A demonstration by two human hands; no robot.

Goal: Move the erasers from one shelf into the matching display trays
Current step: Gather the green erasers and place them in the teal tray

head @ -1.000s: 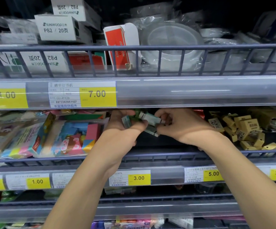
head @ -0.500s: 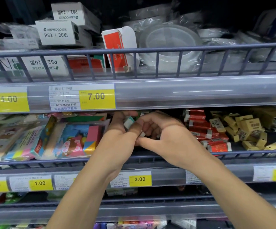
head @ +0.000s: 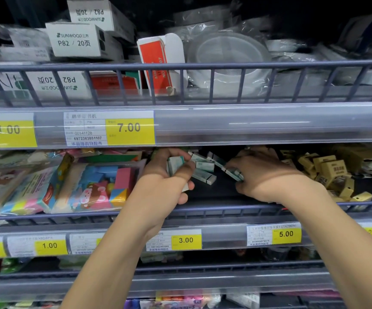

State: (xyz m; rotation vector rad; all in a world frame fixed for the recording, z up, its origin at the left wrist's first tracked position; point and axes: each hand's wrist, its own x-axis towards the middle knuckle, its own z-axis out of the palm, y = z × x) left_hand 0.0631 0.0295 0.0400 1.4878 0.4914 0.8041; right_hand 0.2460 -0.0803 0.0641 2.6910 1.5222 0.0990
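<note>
Middle shelf (head: 202, 210), gathering stage: left hand (head: 165, 181) fingers curled round several green-white erasers (head: 176, 163); right hand (head: 263, 175) pinching another; loose ones lie between the fingertips; no display tray visible, transfer judged pending

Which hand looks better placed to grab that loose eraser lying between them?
Probably the right hand. It pinches only one eraser at its fingertips, while the left hand already grips a bunch. The loose eraser lies between them, nearer the left.
</note>
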